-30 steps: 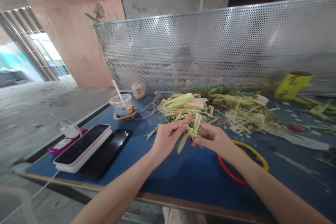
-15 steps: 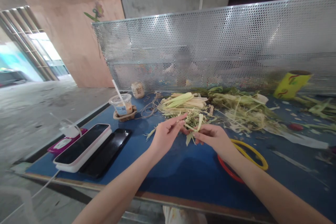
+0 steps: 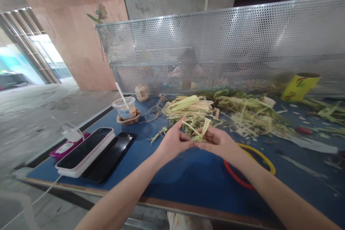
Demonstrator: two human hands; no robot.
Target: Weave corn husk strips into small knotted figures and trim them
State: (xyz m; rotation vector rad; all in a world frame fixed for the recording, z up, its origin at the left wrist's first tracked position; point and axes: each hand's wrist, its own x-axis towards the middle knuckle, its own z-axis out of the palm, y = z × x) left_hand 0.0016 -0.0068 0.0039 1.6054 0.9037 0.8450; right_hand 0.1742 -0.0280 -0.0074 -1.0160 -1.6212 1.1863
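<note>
Now both bare hands meet at a narrow, folded, pale-green leafy strip (image 3: 206, 126), held above the blue tabletop (image 3: 172, 183) at its near middle. Change over the last half second: the left hand (image 3: 174, 139) drops, its thumb shifting to the strip's base beside the right thumb; the tail that hung below is out of sight. Right hand (image 3: 217, 141): thumb and fingers pinched on the base. Left hand: index raised near a thin strand, thumb well apart from it; whether its hidden fingers grip, cannot tell. Reading: support probably passes from one hand to two, steadying the fold. Beyond lie a crumbly heap of green scraps (image 3: 192, 119) and a stacked yellow-green leaf bundle (image 3: 190, 103).
</note>
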